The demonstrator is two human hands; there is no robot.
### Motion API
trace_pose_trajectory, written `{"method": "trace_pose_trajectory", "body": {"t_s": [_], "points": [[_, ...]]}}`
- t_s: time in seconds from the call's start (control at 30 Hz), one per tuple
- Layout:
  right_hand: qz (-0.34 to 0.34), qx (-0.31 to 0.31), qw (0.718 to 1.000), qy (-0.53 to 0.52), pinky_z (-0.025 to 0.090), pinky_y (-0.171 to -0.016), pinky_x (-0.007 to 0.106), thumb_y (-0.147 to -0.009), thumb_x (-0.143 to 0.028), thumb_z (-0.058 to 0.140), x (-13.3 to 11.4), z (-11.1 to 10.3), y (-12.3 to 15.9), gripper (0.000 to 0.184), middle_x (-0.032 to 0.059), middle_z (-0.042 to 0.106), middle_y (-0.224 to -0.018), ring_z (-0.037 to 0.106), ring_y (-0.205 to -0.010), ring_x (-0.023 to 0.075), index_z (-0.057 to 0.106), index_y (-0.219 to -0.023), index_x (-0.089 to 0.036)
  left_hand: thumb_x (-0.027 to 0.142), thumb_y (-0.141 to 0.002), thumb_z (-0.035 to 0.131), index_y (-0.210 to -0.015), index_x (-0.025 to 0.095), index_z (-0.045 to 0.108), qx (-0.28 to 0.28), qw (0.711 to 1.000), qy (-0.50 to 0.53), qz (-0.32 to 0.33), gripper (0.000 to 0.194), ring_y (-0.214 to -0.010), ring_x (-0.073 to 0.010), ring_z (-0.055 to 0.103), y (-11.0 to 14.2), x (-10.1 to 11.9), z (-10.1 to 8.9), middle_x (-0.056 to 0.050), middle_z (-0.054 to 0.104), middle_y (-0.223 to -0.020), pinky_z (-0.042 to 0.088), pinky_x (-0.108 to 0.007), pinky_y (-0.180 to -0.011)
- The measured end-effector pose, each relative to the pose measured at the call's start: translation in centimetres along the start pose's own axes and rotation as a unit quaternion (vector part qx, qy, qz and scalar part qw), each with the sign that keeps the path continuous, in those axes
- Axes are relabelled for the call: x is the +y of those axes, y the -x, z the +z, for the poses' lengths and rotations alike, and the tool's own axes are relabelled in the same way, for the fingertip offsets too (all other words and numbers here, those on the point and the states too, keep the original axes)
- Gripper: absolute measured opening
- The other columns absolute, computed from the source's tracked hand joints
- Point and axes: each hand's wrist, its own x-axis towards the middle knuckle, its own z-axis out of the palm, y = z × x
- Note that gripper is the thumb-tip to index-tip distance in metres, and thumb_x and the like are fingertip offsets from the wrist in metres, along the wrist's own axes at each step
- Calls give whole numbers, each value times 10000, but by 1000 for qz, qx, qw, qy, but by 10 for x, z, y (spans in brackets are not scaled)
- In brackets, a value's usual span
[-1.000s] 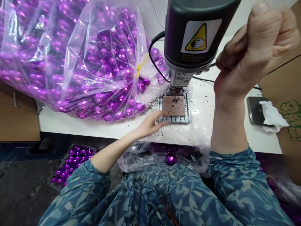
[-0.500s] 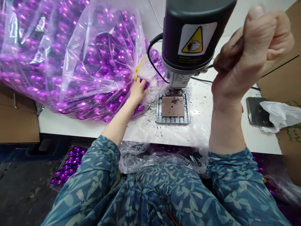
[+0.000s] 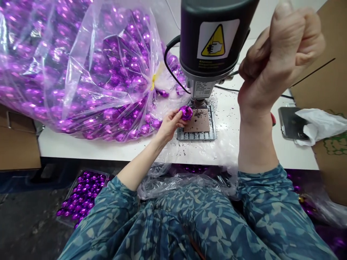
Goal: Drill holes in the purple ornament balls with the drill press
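My left hand (image 3: 171, 126) pinches a shiny purple faceted ball (image 3: 185, 113) between thumb and fingers. The ball is at the left rear of a brown square plate (image 3: 202, 124) with a small hole, which lies on the slotted metal base (image 3: 196, 137) of a bench drill press (image 3: 214, 39). Above the plate is the press's chuck (image 3: 199, 102). Raised at the right of the machine, my right hand (image 3: 284, 54) is closed in a fist around the drill press lever, which the fingers mostly hide.
A big clear bag (image 3: 89, 72) of purple balls, tied with yellow, fills the left of the white table (image 3: 81, 146). Dark shavings surround the base. A phone (image 3: 292, 122) and white tissue (image 3: 325, 124) lie right, beside cardboard (image 3: 332, 151). A tray of balls (image 3: 81, 196) is below left.
My left hand has moved right from beside the bag's tied neck to the brown plate, bringing a purple ball. My right hand stays closed and raised. The view has shifted slightly.
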Motion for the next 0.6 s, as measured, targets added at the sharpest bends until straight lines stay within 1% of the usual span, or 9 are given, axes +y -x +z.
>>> {"method": "trace_pose_trajectory", "body": {"t_s": [0.07, 0.13, 0.2, 0.27, 0.4, 0.5, 0.6], "points": [[-11, 1, 1000, 12, 62, -406, 296, -688, -754, 662, 0, 0, 1, 647, -107, 310, -418, 229, -333, 34, 276, -623, -239, 654, -854, 838, -1223, 243, 709, 22, 999, -29, 3, 567, -706, -151, 735, -4, -6, 0, -44, 790, -893, 563, -281, -556], [-23, 5, 999, 26, 69, -398, 304, -703, -769, 639, 1, 0, 1, 656, -107, 298, -419, 219, -332, 33, 253, -623, -246, 662, -835, 853, -1228, 245, 699, 41, 997, -56, 24, 593, -700, -148, 721, -6, -10, 2, -39, 788, -899, 550, -285, -558], [-26, 4, 999, 34, 88, -401, 303, -726, -762, 621, 1, 0, 2, 651, -106, 275, -424, 219, -339, 29, 240, -622, -244, 674, -808, 869, -1225, 243, 689, 47, 995, -73, 54, 626, -779, -162, 745, -5, -12, 6, -52, 802, -972, 589, -300, -639], [-25, -1, 999, 36, 100, -407, 297, -741, -737, 619, 2, -2, 3, 634, -104, 259, -428, 231, -342, 28, 246, -620, -239, 683, -796, 871, -1232, 236, 678, 40, 992, -90, 78, 653, -881, -182, 767, -4, -14, 12, -70, 810, -1052, 613, -313, -726], [-17, -9, 1000, 20, 98, -414, 291, -755, -679, 652, 1, -4, 4, 588, -102, 291, -436, 258, -348, 31, 296, -627, -229, 673, -811, 850, -1268, 216, 661, 21, 987, -123, 98, 673, -991, -217, 771, -2, -17, 21, -109, 802, -1147, 628, -324, -777], [-14, -9, 1000, 19, 104, -423, 289, -753, -683, 649, 2, -5, 4, 586, -103, 291, -443, 252, -353, 31, 300, -633, -228, 624, -839, 846, -1276, 205, 673, 26, 979, -163, 120, 629, -1030, -235, 759, -4, -19, 24, -122, 788, -1183, 633, -363, -844], [-19, -6, 1000, 22, 115, -420, 300, -748, -699, 653, 3, -5, 3, 599, -102, 294, -444, 244, -351, 36, 298, -629, -231, 547, -846, 873, -1261, 222, 710, 27, 959, -232, 158, 552, -1096, -265, 733, -5, -19, 26, -116, 782, -1199, 614, -415, -946]]}}
